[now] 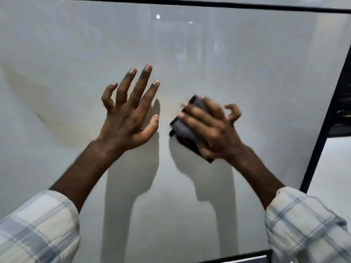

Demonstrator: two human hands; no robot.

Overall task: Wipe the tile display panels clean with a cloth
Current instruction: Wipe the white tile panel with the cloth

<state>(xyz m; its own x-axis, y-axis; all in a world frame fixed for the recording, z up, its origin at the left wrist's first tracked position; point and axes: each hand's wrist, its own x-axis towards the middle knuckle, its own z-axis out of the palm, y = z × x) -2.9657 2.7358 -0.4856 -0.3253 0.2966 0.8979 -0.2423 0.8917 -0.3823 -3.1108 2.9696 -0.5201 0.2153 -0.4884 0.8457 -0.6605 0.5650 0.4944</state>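
Panel: a glossy pale grey tile panel (209, 54) in a black frame fills the view.
Left hand (127, 118): fingers spread wide, holding nothing, at the panel.
Right hand (210, 128): presses a folded grey cloth (185, 128) flat against the panel, fingers mostly straight, blurred.
Sleeves: pale plaid.

Left hand (126, 112) fingers spread over glossy tile panel (247, 63), right hand (210, 128) pressing grey cloth (183, 128) against it
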